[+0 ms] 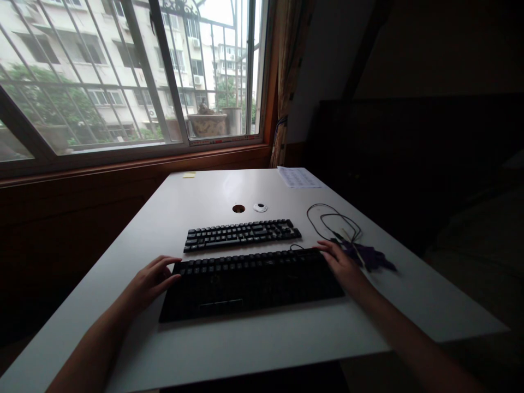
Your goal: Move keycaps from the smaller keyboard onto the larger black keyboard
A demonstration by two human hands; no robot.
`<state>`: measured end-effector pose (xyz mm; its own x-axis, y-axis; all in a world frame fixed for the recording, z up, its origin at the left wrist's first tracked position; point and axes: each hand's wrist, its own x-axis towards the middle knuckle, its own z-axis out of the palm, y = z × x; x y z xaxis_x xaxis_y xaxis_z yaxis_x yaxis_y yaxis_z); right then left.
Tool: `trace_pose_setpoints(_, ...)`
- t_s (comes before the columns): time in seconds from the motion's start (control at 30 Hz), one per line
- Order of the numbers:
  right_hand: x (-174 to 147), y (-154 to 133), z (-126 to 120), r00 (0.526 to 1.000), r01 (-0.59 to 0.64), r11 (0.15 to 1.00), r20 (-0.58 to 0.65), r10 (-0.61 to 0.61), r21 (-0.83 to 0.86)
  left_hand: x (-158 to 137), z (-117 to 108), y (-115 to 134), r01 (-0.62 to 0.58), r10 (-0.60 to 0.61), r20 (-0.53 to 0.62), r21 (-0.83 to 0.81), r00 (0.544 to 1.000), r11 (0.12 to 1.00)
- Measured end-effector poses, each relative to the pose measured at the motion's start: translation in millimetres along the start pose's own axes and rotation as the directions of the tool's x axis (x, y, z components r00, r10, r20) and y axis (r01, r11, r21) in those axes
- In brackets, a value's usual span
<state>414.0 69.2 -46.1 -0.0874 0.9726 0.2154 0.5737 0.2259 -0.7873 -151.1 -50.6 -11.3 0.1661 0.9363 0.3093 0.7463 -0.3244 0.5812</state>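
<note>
A wide black keyboard (254, 286) lies in front of me on the white table, its keys along the far side and a broad dark front part toward me. My left hand (158, 275) is at its left end, thumb and fingers closed on the edge. At the far right corner, my right hand (333, 259) has its fingers around the keyboard's other end; its fingertips are partly hidden in shadow. Just beyond lies a second, narrower black keyboard (241, 234), roughly parallel to the first. Neither hand touches that one.
On the white table (135, 316), a looped cable (323, 206) and a purple cloth-like item (372, 257) lie to the right. Farther back are a round hole (238, 208), a white round cover (260, 207), printed papers (298, 177) and a yellow note (189, 175). A barred window (123, 82) stands behind.
</note>
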Motion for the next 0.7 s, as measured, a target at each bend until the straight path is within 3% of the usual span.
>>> trace_pose_setpoints(0.7, -1.5, -6.1, -0.8, 1.000, -0.013, 1.000, 0.003, 0.013, -0.004, -0.2, 0.3, 0.4, 0.009, -0.009, 0.012, -0.006, 1.000, 1.000)
